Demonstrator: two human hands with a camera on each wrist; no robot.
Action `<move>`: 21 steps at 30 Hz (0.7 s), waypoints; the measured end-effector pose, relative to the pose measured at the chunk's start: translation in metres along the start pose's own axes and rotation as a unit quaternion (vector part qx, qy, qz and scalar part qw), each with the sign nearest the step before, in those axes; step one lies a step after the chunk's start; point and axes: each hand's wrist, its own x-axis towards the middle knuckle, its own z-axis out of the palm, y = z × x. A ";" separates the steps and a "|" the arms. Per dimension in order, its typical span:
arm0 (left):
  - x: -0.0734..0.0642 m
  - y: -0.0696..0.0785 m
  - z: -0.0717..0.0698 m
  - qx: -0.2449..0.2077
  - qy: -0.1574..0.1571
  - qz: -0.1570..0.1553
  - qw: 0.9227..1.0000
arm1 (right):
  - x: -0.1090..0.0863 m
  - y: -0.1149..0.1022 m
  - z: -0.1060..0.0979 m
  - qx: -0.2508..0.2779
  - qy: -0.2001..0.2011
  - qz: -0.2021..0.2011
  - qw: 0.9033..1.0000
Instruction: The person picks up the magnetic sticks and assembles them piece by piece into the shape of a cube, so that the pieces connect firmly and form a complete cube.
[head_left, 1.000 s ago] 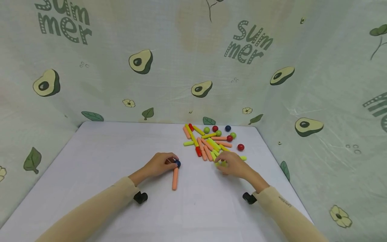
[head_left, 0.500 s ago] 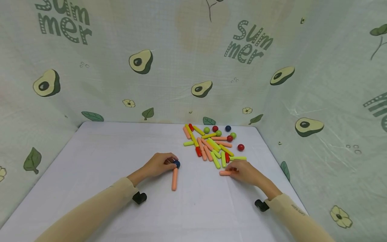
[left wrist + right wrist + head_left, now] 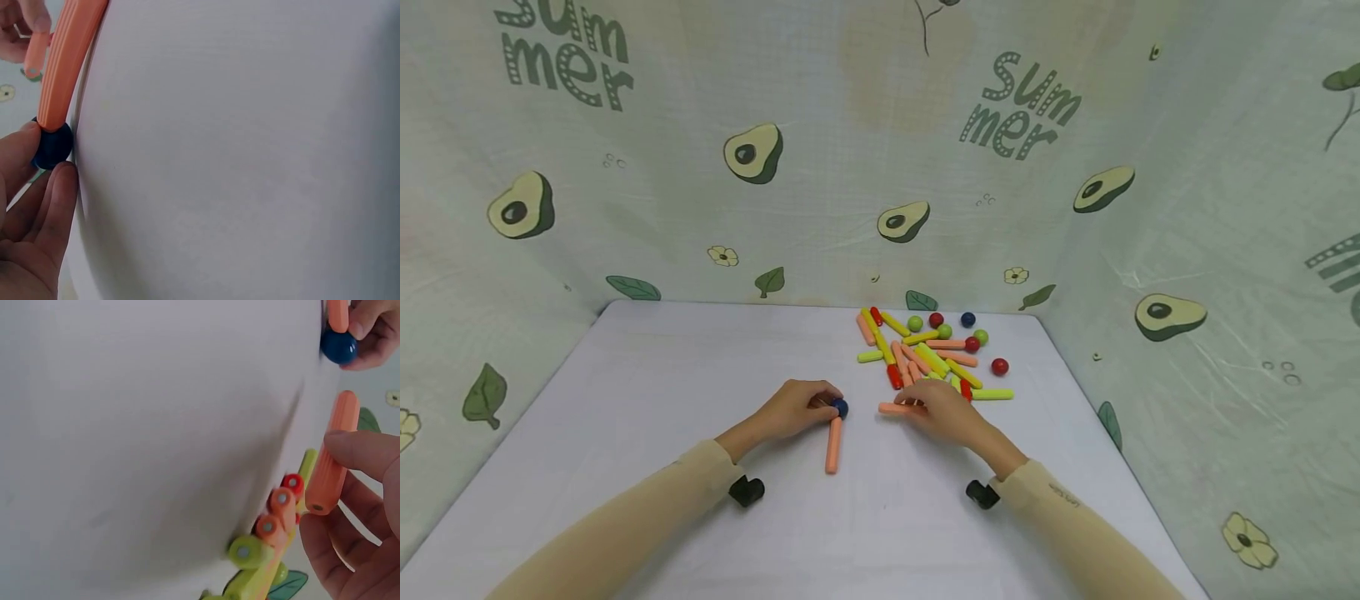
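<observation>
My left hand (image 3: 797, 408) pinches a dark blue ball (image 3: 55, 147) between thumb and fingers, low over the white table. An orange ribbed stick (image 3: 833, 446) is joined end-on to that ball and points toward the near edge. My right hand (image 3: 946, 410) holds a second orange stick (image 3: 334, 453) between thumb and fingers. In the head view this stick lies crosswise, its free end pointing left toward the blue ball, with a gap between them. A round socket shows in its near end in the right wrist view.
Behind the right hand lies a loose pile of sticks: orange, yellow, yellow-green (image 3: 992, 394) and short red (image 3: 894, 377). Several balls sit at its back right, among them a red ball (image 3: 999, 367), a green ball (image 3: 915, 323) and another dark blue ball (image 3: 967, 319). A printed cloth (image 3: 820, 250) hangs behind.
My right hand moved from the pile's front to pick up an orange stick, then carried it left toward the blue ball. My left hand has stayed in place with the ball.
</observation>
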 end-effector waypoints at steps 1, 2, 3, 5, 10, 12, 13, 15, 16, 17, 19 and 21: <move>0.000 0.000 0.000 0.000 0.000 -0.001 1.000 | 0.005 -0.003 0.002 -0.002 0.002 -0.005 1.000; 0.000 0.001 0.000 0.001 -0.001 -0.001 1.000 | 0.009 -0.006 0.005 -0.004 0.003 -0.008 1.000; 0.000 0.001 0.000 0.001 -0.002 -0.001 1.000 | 0.013 -0.008 0.007 -0.006 0.006 -0.012 1.000; 0.001 0.001 0.001 0.001 -0.004 -0.003 1.000 | 0.019 -0.011 0.012 -0.005 0.008 -0.014 1.000; 0.002 0.003 0.000 0.002 -0.005 -0.004 1.000 | 0.030 -0.016 0.020 -0.002 0.005 -0.017 1.000; 0.002 0.004 0.000 0.004 -0.005 -0.003 1.000 | 0.033 -0.016 0.024 -0.002 0.005 -0.028 1.000; 0.002 0.004 0.000 0.004 -0.005 -0.003 1.000 | 0.034 -0.016 0.025 -0.001 0.005 -0.034 0.999; 0.003 0.004 0.000 0.007 -0.004 0.002 1.000 | 0.035 -0.017 0.027 0.002 0.005 -0.042 0.999; 0.003 0.004 0.000 0.008 -0.004 0.002 1.000 | 0.035 -0.017 0.028 0.005 0.005 -0.045 0.999; 0.003 0.004 0.000 0.010 -0.004 0.002 1.000 | 0.035 -0.018 0.028 0.009 0.005 -0.047 0.999; 0.004 0.004 0.000 0.012 -0.004 0.001 1.000 | 0.035 -0.018 0.029 0.015 0.006 -0.045 0.999; 0.004 0.005 0.000 0.012 -0.005 0.001 1.000 | 0.035 -0.018 0.030 0.019 0.008 -0.043 0.999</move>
